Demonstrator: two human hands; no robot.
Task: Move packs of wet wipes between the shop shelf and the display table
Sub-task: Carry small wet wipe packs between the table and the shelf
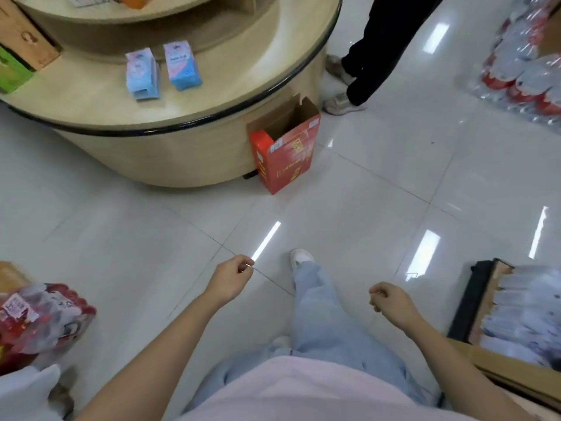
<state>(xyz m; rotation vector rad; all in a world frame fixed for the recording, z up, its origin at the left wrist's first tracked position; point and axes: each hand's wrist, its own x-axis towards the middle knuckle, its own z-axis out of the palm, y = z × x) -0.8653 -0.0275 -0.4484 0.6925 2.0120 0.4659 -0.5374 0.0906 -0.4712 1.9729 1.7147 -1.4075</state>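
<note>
Beige laminate covers the round display table point(212, 117), which fills the upper left of the frame and is edged with a dark rim. Two packs of wet wipes are stood upright on its lower tier, side by side and slightly apart: the left pack point(142, 75) and the right pack point(182, 65), both pink and blue. An open red carton point(283, 153) is set on the tiled floor point(379, 183) against the table's base, right of centre. In the lower half of the frame both bare forearms are held out over the floor. The left hand point(231, 279) is loosely curled, its grip closed on nothing that can be seen. The right hand point(390, 300) is likewise loosely clenched and empty. Both hands are well apart from the packs. Another person's dark trousers and pale shoes point(343, 103) are seen at the upper right. Shrink-wrapped red goods point(39, 320) lie at the lower left.
</note>
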